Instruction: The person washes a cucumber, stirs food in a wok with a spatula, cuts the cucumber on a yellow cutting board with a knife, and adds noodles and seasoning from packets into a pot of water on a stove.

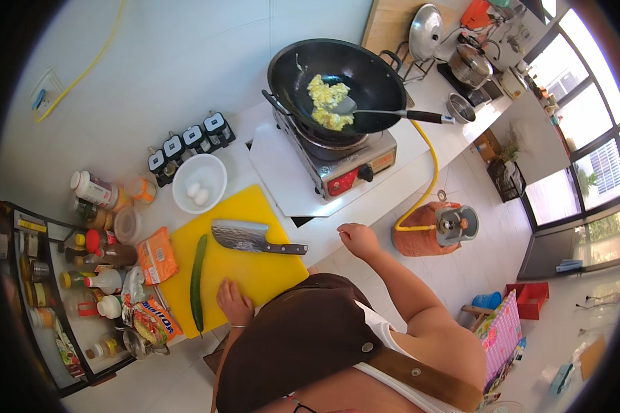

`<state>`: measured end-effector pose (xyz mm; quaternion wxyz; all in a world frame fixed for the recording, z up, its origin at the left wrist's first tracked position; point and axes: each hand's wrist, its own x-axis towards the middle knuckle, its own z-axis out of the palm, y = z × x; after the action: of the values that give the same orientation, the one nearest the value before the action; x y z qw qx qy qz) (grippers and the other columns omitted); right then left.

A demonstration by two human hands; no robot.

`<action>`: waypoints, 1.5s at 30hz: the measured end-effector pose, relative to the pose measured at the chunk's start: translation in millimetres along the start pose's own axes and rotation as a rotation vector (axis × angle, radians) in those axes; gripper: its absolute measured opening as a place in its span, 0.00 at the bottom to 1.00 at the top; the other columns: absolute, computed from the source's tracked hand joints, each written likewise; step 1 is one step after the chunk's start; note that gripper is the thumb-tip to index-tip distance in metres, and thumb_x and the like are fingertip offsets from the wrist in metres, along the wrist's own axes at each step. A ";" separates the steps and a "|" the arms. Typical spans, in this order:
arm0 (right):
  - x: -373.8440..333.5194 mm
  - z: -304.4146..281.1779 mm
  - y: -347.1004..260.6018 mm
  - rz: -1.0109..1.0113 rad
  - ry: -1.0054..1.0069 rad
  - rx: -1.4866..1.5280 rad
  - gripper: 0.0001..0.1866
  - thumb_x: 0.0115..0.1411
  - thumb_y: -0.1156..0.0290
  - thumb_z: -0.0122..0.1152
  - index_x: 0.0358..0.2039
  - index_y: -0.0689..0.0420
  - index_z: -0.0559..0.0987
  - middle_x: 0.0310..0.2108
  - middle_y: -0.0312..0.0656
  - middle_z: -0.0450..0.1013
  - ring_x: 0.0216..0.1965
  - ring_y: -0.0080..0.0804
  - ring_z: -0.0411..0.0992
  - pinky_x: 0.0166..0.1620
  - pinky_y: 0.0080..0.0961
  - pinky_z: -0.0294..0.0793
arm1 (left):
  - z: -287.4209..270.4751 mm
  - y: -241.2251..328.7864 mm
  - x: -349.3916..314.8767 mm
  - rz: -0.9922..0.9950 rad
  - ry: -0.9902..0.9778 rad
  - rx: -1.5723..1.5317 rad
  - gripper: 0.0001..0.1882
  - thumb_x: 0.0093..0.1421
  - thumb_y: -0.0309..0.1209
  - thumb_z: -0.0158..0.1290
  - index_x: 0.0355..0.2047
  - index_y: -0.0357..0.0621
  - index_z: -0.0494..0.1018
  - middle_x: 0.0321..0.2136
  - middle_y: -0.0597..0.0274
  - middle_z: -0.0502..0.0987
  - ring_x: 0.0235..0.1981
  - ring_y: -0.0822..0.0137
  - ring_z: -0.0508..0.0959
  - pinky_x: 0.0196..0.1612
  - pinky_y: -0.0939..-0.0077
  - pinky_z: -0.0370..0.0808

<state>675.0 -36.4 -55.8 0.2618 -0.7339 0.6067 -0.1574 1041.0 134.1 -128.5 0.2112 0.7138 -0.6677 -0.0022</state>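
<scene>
My left hand (234, 303) lies flat on the front of the yellow cutting board (282, 272), fingers apart and nothing in it. To its left lies a long green cucumber (198, 283), untouched. A cleaver (244, 236) rests across the board, its dark handle toward the right. Away from the counter's front edge, my right hand (358, 241) is curled in a loose fist, and nothing shows in it. Beyond it, a black wok (382, 93) stands on a gas stove (357, 170). Scrambled egg (332, 118) sits in the wok with a metal spatula (382, 111) leaning on the rim.
A white bowl (207, 172) with eggshells or eggs stands behind the board, near black spice boxes (193, 140). Bottles and jars (110, 258) crowd the left side beside an orange packet (158, 256). A yellow hose (434, 162) runs down to a gas cylinder (424, 241).
</scene>
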 end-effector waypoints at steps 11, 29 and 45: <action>-116.4 -27.7 34.3 0.377 -0.114 -0.059 0.15 0.55 0.64 0.56 0.42 0.54 0.79 0.38 0.47 0.76 0.41 0.46 0.74 0.44 0.39 0.73 | 4.6 7.3 -5.1 0.012 -0.027 0.019 0.27 0.52 0.28 0.48 0.54 0.32 0.64 0.58 0.41 0.62 0.58 0.41 0.62 0.59 0.47 0.57; -140.5 -196.5 529.6 0.957 0.230 -0.251 0.21 0.51 0.69 0.57 0.47 0.59 0.73 0.44 0.54 0.71 0.45 0.54 0.71 0.47 0.45 0.73 | 34.3 88.3 -78.4 -1.070 -0.083 0.561 0.30 0.55 0.40 0.53 0.54 0.34 0.65 0.58 0.37 0.62 0.57 0.44 0.66 0.59 0.57 0.64; -92.1 -189.4 679.8 0.881 -0.094 -0.208 0.28 0.48 0.54 0.67 0.41 0.63 0.72 0.39 0.60 0.74 0.44 0.57 0.73 0.47 0.46 0.73 | 55.7 211.6 -111.6 0.144 -1.212 0.118 0.13 0.59 0.39 0.51 0.35 0.43 0.75 0.34 0.56 0.78 0.42 0.54 0.76 0.46 0.61 0.73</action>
<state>2.0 -69.5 -284.9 0.2561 -0.4343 0.8612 0.0641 811.4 219.9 -146.0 -0.2464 0.5490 -0.7146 -0.3568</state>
